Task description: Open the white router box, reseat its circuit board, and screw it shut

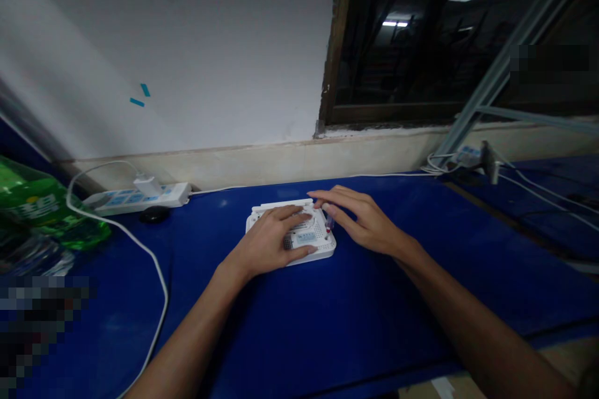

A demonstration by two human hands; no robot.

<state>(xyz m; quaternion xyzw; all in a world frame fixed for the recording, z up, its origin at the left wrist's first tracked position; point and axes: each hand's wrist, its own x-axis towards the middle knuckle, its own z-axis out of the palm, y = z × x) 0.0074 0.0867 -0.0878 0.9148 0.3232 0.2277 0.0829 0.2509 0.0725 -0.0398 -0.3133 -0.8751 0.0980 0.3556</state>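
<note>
two bare hands reach over a blue-topped workbench. the left hand lies open and palm down across a white vented plastic casing, touching it without a clear grip. the right hand is relaxed and half open, its fingertips at the casing's far right corner. the casing sits on the bench, well apart from a green plastic bottle and a white power strip at the left. a white cable curves nearby. a small clear part stands just beside the casing; a stray knock from the right fingers could topple it, and uneven pressure could slide the casing.
</note>
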